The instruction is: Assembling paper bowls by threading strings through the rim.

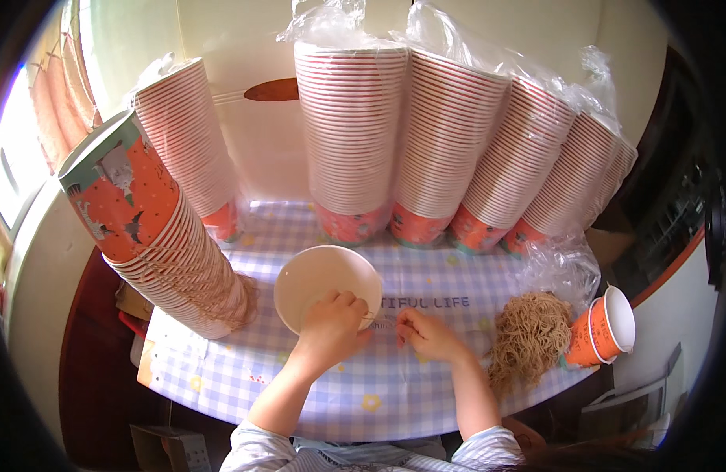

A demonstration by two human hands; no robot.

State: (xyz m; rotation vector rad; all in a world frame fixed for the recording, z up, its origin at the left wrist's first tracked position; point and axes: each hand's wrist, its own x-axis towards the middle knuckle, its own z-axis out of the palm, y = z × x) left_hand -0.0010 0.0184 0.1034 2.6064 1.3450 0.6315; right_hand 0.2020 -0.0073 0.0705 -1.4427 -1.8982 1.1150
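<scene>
Both hands (pixel 331 324) (pixel 426 334) pinch a thin string (pixel 382 318) beside the cream paper bowl (pixel 319 275).

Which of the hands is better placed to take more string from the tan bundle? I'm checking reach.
Probably the right hand: the string bundle lies just to its right, while the left hand rests at the paper cup.

My table, crowded with cups

I worked at a table (pixel 378 393) under a lilac checked cloth, where tall stacks of orange paper cups (pixel 434 134) stood along the back and another stack (pixel 162 236) leaned at my left. A cream bowl (pixel 315 275) sat in front of me, a bundle of tan strings (pixel 528 338) at my right, two cups (pixel 607 326) lying just beside it.
</scene>
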